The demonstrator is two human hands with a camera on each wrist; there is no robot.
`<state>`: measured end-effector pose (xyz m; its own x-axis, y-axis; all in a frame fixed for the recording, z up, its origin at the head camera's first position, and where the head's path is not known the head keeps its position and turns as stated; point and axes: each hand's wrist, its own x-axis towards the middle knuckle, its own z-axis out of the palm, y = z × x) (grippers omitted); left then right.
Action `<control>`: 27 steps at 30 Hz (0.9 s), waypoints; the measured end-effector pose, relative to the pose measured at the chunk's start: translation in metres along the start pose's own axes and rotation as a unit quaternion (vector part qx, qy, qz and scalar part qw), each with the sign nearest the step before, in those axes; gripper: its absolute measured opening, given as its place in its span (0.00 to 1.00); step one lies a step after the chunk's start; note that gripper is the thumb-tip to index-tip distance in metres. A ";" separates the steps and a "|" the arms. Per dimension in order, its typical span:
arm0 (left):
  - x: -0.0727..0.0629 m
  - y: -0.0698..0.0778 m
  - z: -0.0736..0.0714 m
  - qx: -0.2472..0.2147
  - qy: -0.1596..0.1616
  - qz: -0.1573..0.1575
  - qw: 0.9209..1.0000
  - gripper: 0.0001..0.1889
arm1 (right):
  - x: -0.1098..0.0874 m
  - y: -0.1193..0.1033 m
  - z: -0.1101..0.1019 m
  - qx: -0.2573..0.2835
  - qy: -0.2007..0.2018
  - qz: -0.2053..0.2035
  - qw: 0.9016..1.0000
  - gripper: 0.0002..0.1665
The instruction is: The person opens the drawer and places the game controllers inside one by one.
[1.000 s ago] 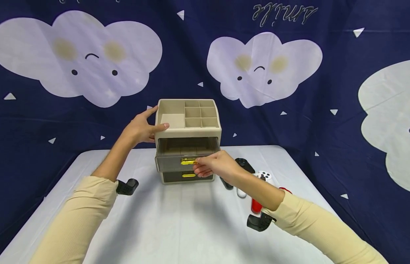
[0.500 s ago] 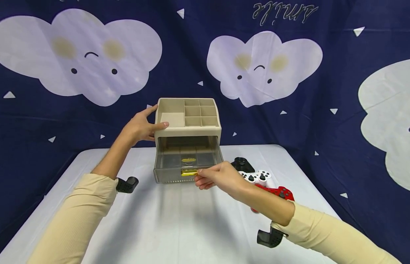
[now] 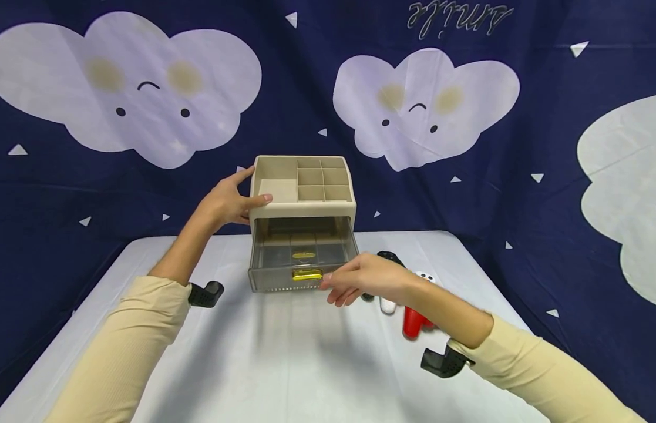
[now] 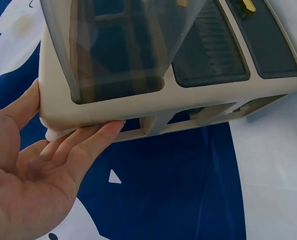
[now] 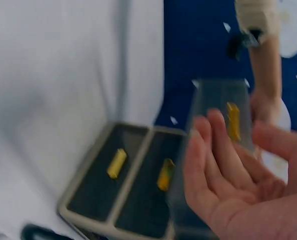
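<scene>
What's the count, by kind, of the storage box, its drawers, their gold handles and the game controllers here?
Storage box: 1
Drawers: 3
Gold handles: 3
Game controllers, partly hidden: 3
Total: 10

Pale cream sleeves (image 3: 118, 346), seemingly fine-ribbed, bunched cuffs (image 3: 161, 296), black curved wrist camera (image 3: 203, 295) by each

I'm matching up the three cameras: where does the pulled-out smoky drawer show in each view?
Head: the drawer sits just below and left of the picture's centre.
Left wrist: the drawer fills the upper left to centre, cut off by the top edge.
Right wrist: the drawer is right of centre, partly behind the right hand.
Shared landmark: the cream organizer, seen in all three views.
</scene>
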<state>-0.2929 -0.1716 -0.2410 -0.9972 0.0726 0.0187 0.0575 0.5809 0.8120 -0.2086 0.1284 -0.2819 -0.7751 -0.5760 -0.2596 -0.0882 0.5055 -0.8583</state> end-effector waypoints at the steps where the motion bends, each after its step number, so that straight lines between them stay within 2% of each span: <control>1: 0.000 0.000 0.000 0.002 0.000 0.000 1.000 0.49 | -0.001 -0.002 -0.005 -0.005 -0.009 0.001 1.000 0.21; 4: 0.000 0.000 0.001 0.006 0.001 0.001 1.000 0.49 | -0.006 -0.006 -0.020 -0.013 -0.031 -0.008 0.999 0.22; 7: -0.001 0.000 0.002 0.005 0.001 0.002 1.000 0.49 | -0.011 -0.009 -0.035 -0.022 -0.032 -0.014 0.999 0.22; 11: -0.001 -0.001 0.002 0.008 0.002 0.000 1.000 0.49 | -0.021 -0.007 -0.055 -0.027 -0.010 -0.016 0.999 0.22; 14: 0.000 -0.001 0.000 0.008 0.003 0.001 1.000 0.49 | -0.028 0.000 -0.071 -0.033 0.020 -0.009 0.999 0.21; 21: 0.001 0.000 -0.001 0.007 0.007 0.006 1.000 0.49 | -0.041 0.036 -0.097 -0.084 0.093 0.034 0.992 0.31; 27: 0.000 0.000 0.000 0.003 0.003 0.002 1.000 0.49 | -0.049 0.072 -0.114 -0.084 0.133 0.054 0.986 0.36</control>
<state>-0.2931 -0.1718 -0.2409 -0.9972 0.0700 0.0243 0.0608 0.5850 0.8088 -0.2489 0.2666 -0.2808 -0.9201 -0.3355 -0.2019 -0.0804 0.6665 -0.7412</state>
